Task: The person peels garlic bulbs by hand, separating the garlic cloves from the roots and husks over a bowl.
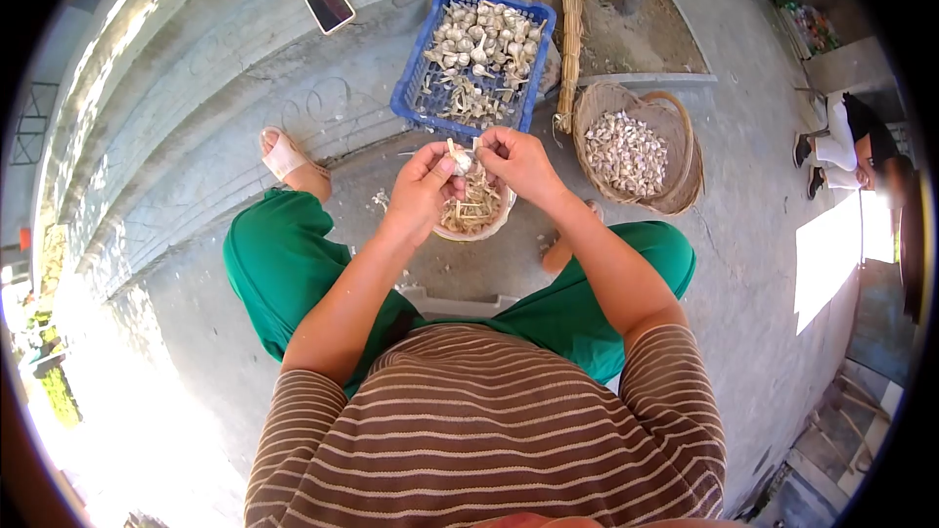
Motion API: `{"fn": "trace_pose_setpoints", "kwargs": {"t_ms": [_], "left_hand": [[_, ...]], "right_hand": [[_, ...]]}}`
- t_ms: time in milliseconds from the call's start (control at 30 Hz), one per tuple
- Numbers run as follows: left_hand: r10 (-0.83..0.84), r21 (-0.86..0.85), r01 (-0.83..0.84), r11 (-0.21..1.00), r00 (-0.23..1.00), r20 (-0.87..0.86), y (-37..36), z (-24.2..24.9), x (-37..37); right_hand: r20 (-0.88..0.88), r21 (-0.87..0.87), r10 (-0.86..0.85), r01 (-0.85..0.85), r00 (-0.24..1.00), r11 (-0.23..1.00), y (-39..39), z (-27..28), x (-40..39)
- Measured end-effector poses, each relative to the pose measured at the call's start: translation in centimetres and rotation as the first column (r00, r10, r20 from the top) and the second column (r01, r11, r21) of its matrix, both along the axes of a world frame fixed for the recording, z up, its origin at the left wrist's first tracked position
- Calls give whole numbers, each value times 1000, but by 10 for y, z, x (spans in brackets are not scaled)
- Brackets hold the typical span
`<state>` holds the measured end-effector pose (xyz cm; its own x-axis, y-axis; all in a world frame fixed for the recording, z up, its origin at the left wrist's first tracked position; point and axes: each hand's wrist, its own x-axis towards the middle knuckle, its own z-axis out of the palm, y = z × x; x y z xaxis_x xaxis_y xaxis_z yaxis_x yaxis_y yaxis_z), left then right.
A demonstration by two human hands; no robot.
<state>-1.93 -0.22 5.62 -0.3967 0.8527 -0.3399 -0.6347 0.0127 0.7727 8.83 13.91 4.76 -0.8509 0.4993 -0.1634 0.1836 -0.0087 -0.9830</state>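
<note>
Between the fingers of my left hand (423, 182) is a pale garlic bulb (459, 162) with a short stalk pointing up. My right hand (518, 164) is beside it, its thumb and fingers pinched at a small pale piece (477, 143) that looks like garlic stalk or skin. Both hands are over a round basket (479, 233) filled with dry stalks and skins. Just beyond stands a blue plastic crate (399, 98) with whole garlic bulbs at its far side and loose stalk pieces nearer me.
A wicker basket (690, 152) with a handle holds separated garlic cloves at the right. A straw broom (570, 49) lies behind it. On the concrete step at the left rests a phone (330, 8). Another person (849, 142) sits at the far right.
</note>
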Motion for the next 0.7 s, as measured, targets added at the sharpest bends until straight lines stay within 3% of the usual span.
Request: {"fn": "trace_pose_setpoints", "kwargs": {"t_ms": [67,100,133,167,233,267,300,333,367,467,700], "left_hand": [[50,40,-50,998,999,-5,0,-4,-7],[74,53,-75,996,997,9,0,-6,-10],[81,48,-81,996,997,13,-1,-8,-11],[105,43,-106,993,994,16,-1,-10,-12],[155,35,-156,987,988,30,0,-13,-14],[157,29,-158,987,987,35,0,-14,-13],[172,4,-172,985,984,42,0,-15,-13],[186,-21,-186,982,981,49,2,-14,-11],[187,-26,-186,982,981,50,3,-12,-10],[194,-17,-193,981,980,46,5,-8,-7],[163,-20,-165,986,984,-77,8,-2,-5]], "right_hand": [[34,57,-24,22,999,998,1,-12,0],[85,328,75,-99,994,939,3,-20,1],[157,565,157,-219,975,796,3,-28,1],[159,559,165,-226,974,798,0,-36,1],[-60,836,174,-46,983,546,-6,-41,-1],[-55,833,176,-52,983,550,-6,-43,-1],[-54,531,131,-83,990,843,-5,-32,-4],[-32,136,87,-82,996,987,-2,-27,-6],[-149,-243,64,-99,987,965,2,-28,-7],[-155,-301,71,-115,985,947,1,5,-5],[-183,-273,55,-105,982,956,-1,5,-7]]}}
